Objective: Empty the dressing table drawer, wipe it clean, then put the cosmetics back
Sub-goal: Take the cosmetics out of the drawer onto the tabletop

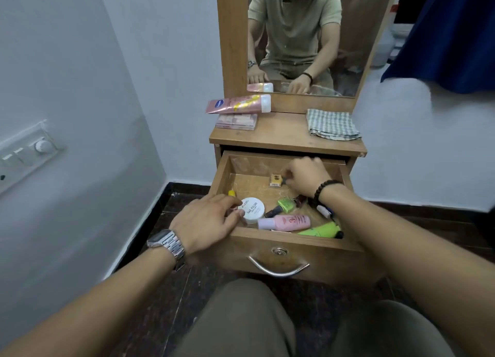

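Drawer (281, 238) stands pulled out under the tabletop (284, 139). Right hand (308, 177) pinches at a small yellow box (276, 180) near its back wall; left hand (211, 220) grips the white jar (253, 208) at its front-left. Emptying looks barely begun: only a pink tube (238, 103) lies above, its long axis left-right, cap rightward; wiping remains.

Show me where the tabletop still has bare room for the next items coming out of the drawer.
Bare wood lies mid-tabletop, between the clear palette case under the pink tube and the checked cloth, plus the strip along the front edge. The drawer is crowded along its front; its back left is bare.
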